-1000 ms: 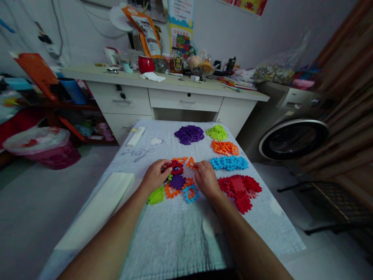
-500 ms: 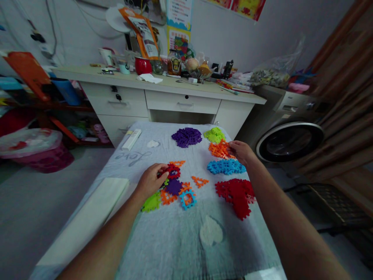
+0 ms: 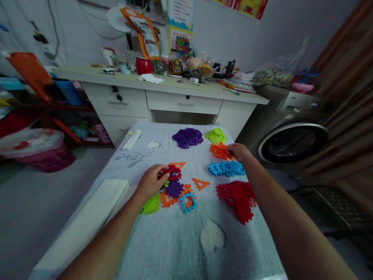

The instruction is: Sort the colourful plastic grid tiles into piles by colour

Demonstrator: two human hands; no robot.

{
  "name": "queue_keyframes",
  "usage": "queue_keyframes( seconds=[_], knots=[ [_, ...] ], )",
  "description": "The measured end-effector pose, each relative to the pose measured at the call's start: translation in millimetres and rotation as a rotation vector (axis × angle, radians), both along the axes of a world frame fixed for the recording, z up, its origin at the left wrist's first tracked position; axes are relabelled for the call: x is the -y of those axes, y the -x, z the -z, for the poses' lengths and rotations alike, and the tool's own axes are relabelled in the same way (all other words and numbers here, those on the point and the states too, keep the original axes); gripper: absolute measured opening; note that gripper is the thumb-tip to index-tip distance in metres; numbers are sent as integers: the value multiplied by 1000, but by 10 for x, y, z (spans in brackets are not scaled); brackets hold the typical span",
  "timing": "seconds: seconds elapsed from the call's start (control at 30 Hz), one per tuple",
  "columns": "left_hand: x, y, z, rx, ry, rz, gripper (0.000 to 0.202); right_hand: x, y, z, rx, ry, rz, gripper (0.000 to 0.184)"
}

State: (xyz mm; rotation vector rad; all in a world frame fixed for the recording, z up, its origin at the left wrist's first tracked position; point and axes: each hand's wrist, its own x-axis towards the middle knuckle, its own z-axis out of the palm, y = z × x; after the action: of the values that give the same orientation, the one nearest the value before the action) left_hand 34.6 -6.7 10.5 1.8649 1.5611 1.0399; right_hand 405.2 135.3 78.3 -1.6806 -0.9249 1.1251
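My left hand (image 3: 152, 181) pinches a red interlocking plastic piece (image 3: 175, 171) over a small mixed cluster. In that cluster lie a purple piece (image 3: 175, 188), a lime green piece (image 3: 151, 205), a blue square frame (image 3: 189, 202) and several orange ones. A loose orange triangle (image 3: 201, 183) sits just right of it. My right hand (image 3: 240, 151) reaches to the orange pile (image 3: 219, 151), its fingertips closed at the pile's right edge. Exactly what lies between those fingertips is partly hidden. Close by are the blue pile (image 3: 225, 168) and the lime green pile (image 3: 216, 135).
A purple pile (image 3: 188, 138) and a red pile (image 3: 236, 196) lie on the cloth-covered table (image 3: 163, 241). A white power strip (image 3: 132, 140) and a long white box (image 3: 87, 217) line the left side. Behind stands a cluttered cabinet (image 3: 169, 87); a washing machine (image 3: 279, 120) is at right.
My hands stay almost in place, the left on the red piece and the right at the orange pile's edge. The whole view has shifted very slightly.
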Motion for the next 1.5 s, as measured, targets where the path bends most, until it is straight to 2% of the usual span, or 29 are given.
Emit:
queue_keyframes(
  seconds=[0.2,0.4,0.53,0.63,0.7,0.8,0.87,0.93,1.03,1.13,1.37,1.5],
  knots=[
    [-7,-3,5,11,-17,8,26,-10,44,56,202,-75,-40,20],
    [-2,-3,3,15,-36,-4,25,38,32,-3,688,-239,-61,17],
    [-2,-10,-3,29,-21,-1,25,239,209,-145,696,-342,-54,23],
    [0,-12,-7,32,-15,5,25,470,489,-179,605,-427,-139,21],
    [6,-11,-15,30,-21,10,25,638,731,-125,534,-481,-278,18],
    [18,-13,-40,37,-35,10,24,871,1121,52,520,-517,-532,16],
    [22,-15,-55,44,-38,8,24,985,1353,195,623,-530,-611,19],
    [21,-14,-60,45,-39,12,23,1053,1526,328,738,-559,-660,30],
    [10,-5,-51,21,-59,11,21,1070,1657,479,870,-564,-709,47],
    [1,4,-40,-23,-81,-5,19,1038,1681,561,952,-510,-732,52],
    [-1,13,-28,-49,-103,-21,18,991,1679,589,1038,-477,-685,34],
    [-8,14,-14,-54,-105,-29,18,999,1659,586,1014,-479,-650,34]
  ],
)
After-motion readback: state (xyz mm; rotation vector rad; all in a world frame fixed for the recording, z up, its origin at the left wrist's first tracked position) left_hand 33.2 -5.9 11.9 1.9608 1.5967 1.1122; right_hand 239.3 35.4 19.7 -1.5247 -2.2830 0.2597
